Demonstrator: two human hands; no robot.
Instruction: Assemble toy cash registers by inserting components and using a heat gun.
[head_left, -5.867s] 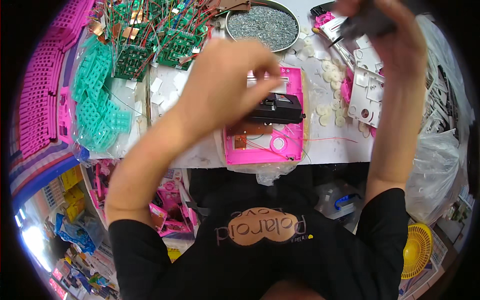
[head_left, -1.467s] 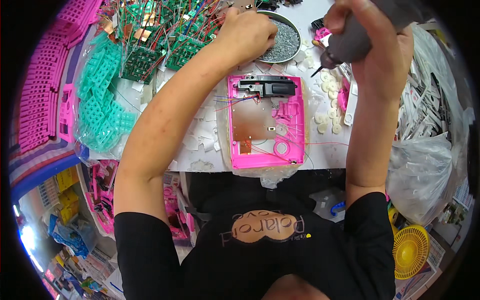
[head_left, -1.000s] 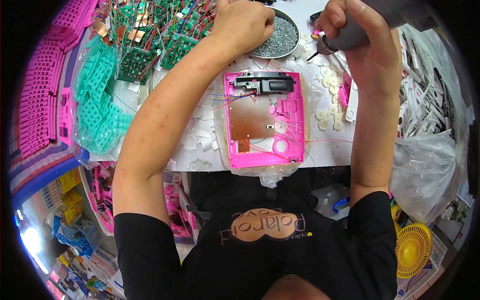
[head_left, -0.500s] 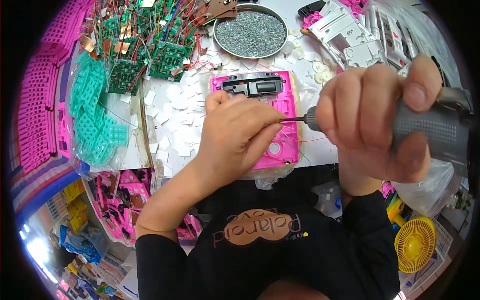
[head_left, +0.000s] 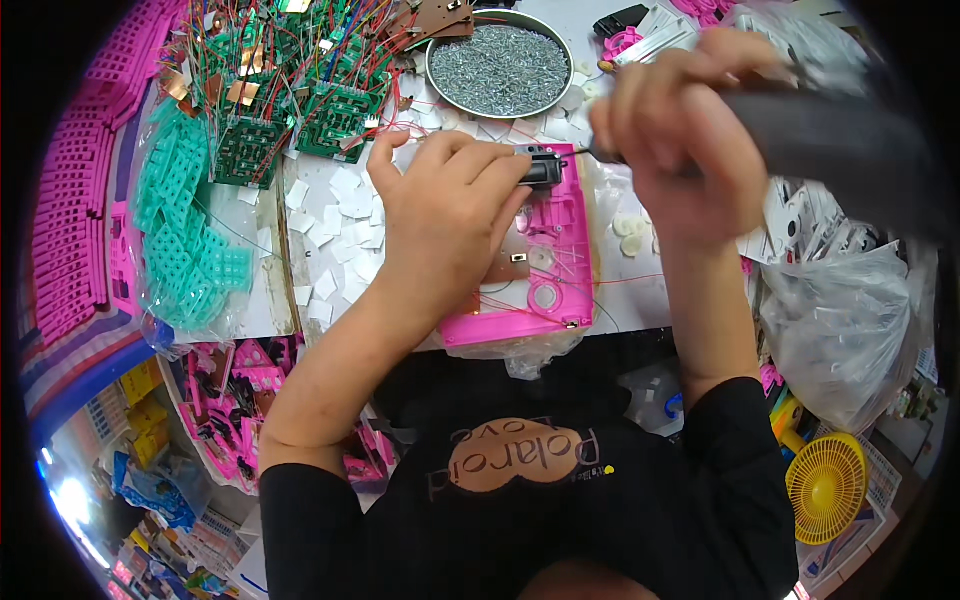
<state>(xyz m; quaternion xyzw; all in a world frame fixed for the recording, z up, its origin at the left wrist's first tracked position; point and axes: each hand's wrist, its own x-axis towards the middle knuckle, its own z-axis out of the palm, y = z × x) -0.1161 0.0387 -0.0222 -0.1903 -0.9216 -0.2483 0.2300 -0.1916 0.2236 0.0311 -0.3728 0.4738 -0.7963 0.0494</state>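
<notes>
Shifted up the pink casing (head_left: 570, 215) on the surface (head_left: 635, 308), the left hand (head_left: 445, 205) partly covers its black module (head_left: 546, 173), grip unclear; the right hand (head_left: 690, 150), also higher, grasps an electric screwdriver (head_left: 830, 140).

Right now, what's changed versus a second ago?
Left hand moved from the screw dish back toward the body, now at the black module in the pink housing. Right hand, gripping the power screwdriver throughout, brought its bit left to the module's right end. Dish, housing and green circuit boards stayed put.

Workshop: circuit boards (head_left: 248, 150), screws (head_left: 500, 70)
</notes>
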